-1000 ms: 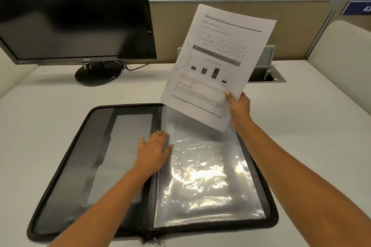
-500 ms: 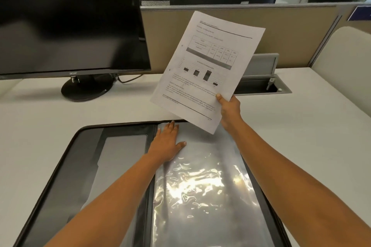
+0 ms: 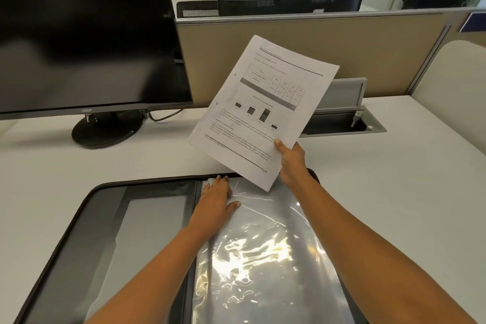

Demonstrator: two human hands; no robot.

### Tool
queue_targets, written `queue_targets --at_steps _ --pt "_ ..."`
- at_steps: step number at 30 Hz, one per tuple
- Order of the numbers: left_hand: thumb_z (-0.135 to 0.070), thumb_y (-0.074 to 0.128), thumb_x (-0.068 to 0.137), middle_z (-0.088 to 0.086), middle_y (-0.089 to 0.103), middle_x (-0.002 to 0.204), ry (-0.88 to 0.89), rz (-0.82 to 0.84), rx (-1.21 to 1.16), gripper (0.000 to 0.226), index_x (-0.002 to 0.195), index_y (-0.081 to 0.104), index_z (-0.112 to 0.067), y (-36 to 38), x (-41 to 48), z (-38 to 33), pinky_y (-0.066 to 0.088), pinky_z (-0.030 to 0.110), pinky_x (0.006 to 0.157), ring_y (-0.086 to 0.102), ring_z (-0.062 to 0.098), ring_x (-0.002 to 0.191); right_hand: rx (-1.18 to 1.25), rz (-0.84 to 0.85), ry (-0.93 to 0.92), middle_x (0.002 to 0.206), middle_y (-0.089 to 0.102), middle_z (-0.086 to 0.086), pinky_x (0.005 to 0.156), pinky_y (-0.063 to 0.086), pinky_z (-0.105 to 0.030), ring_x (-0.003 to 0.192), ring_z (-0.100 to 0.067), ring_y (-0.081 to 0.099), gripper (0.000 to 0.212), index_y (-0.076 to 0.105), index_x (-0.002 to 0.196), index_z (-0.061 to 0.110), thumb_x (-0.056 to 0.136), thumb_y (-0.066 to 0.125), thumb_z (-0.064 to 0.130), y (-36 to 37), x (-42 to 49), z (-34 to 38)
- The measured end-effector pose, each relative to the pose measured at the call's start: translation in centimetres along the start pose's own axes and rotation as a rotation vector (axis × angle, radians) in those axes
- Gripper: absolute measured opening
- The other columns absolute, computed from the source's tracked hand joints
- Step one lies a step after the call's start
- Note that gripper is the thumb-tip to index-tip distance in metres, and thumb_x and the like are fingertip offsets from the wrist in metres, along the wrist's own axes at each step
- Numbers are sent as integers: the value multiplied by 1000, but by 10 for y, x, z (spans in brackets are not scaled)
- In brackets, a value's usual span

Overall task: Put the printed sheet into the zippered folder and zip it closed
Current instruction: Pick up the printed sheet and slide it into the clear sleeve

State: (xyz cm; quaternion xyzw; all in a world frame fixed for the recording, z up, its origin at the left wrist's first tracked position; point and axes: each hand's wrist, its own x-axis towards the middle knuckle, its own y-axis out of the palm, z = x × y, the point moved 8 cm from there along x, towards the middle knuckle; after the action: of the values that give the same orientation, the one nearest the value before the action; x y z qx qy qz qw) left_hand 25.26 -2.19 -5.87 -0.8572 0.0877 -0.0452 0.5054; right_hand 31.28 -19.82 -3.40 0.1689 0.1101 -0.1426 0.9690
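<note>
The black zippered folder [image 3: 86, 208] lies open flat on the white desk in front of me. Its right half holds shiny clear plastic sleeves [image 3: 263, 258]. My left hand [image 3: 215, 200] rests flat, fingers spread, on the top left corner of those sleeves, beside the spine. My right hand [image 3: 292, 160] pinches the lower right corner of the printed sheet [image 3: 265, 108]. The sheet carries a table, a bar chart and text, and hangs tilted in the air above the folder's far edge.
A black monitor [image 3: 86, 34] on a round stand [image 3: 105, 131] stands at the back left. An open cable hatch [image 3: 342, 118] sits in the desk behind the sheet, below a beige partition [image 3: 315, 47]. Bare white desk [image 3: 407, 192] extends to the right.
My left hand has slid up the plastic sleeves to their top left corner. The sheet has sunk a little nearer the folder's far edge, and my view has tipped forward.
</note>
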Motion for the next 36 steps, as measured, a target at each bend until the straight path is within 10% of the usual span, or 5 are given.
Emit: queue_targets --at_steps 5,15,26,36 --pt "-33 64 83 0 58 103 8 -41 -13 37 111 54 -10 -8 3 2 18 35 117 50 18 109 136 18 15 129 55 -16 94 46 -49 104 -28 53 35 47 126 9 91 51 9 7 9 1" --pt "-38 74 71 0 53 119 39 -70 63 72 134 43 -21 -24 11 -4 19 38 114 44 20 116 270 60 46 114 57 -12 98 44 -51 98 -26 55 28 51 119 11 91 51 5 31 20 1" --pt "-37 69 78 -12 58 121 76 -145 22 42 116 57 -26 -20 5 -7 6 33 117 47 8 121 306 71 31 116 57 -11 100 43 -50 106 -29 52 37 48 127 11 91 51 5 40 25 2" --pt "-15 61 86 -3 71 95 96 -322 2 13 95 70 -16 -29 -1 -6 24 37 109 61 18 99 205 75 69 122 57 -17 94 45 -49 103 -30 53 29 52 119 8 90 52 4 46 15 -14"
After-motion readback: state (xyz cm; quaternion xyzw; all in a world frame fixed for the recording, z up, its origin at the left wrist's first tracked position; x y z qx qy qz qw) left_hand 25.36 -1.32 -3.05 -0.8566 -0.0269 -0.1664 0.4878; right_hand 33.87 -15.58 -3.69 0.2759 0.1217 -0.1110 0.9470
